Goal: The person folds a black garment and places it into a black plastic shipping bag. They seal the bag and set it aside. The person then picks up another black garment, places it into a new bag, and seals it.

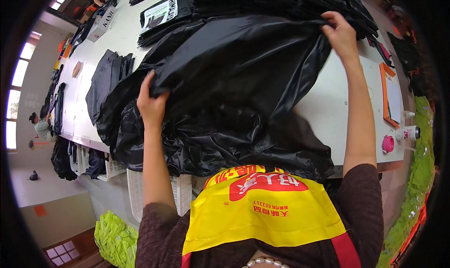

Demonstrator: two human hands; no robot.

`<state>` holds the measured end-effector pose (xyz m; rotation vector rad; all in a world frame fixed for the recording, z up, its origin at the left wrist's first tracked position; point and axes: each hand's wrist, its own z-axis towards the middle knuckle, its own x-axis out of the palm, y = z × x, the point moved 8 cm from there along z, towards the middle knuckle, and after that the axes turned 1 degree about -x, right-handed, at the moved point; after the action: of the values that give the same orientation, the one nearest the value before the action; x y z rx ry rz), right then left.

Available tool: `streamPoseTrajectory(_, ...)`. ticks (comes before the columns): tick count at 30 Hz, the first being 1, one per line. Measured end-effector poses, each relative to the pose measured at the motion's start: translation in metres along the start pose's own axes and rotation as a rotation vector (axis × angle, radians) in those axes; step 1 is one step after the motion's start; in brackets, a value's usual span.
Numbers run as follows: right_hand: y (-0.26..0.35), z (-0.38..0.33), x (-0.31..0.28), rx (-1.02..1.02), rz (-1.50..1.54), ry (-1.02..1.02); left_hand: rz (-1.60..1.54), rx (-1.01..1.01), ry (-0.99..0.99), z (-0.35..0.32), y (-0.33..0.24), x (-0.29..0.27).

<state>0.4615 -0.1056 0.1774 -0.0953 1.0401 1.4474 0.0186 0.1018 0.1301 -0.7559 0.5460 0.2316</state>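
Note:
A large sheet of thin, shiny black material (243, 57) is stretched between my hands above the white table; I cannot tell whether it is a garment or a bag. My left hand (153, 101) is closed on its near left edge, fingers and thumb pinching it. Farther off and higher, my right hand (340, 36) grips the far right corner. Below the raised sheet, more crumpled black material (225, 139) lies in folds along the table's near edge and hangs toward my yellow apron (262, 211).
Folded black stacks (276, 0) line the far side of the white table (323, 104). An orange-framed board (390, 94), a pink cup (388, 143) and a can (408, 133) stand at right. White baskets (136, 193) sit below left. Another person (42, 127) is at far left.

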Motion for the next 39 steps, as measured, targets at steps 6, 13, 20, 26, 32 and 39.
streamPoseTrajectory(6,-0.118,-0.039,-0.027,0.244,-0.596,-0.148,-0.919,-0.584,0.720,-0.020,0.014,0.142)
streamPoseTrajectory(13,0.012,-0.188,0.049,0.479,0.461,0.067,-0.215,-0.196,0.741,-0.084,0.061,0.189)
streamPoseTrajectory(20,0.124,-0.220,0.057,0.224,0.657,0.275,-0.134,-0.234,0.269,-0.062,0.039,0.156)
streamPoseTrajectory(26,0.132,-0.210,0.041,0.542,1.120,0.276,-0.499,-0.014,-0.205,-0.047,-0.052,0.034)
streamPoseTrajectory(32,0.157,-0.236,0.117,0.977,1.382,0.700,-0.523,-0.084,0.035,-0.124,-0.108,0.033)
streamPoseTrajectory(39,0.131,-0.240,0.082,0.660,1.147,0.448,-0.650,0.012,0.966,-0.212,-0.088,0.072)
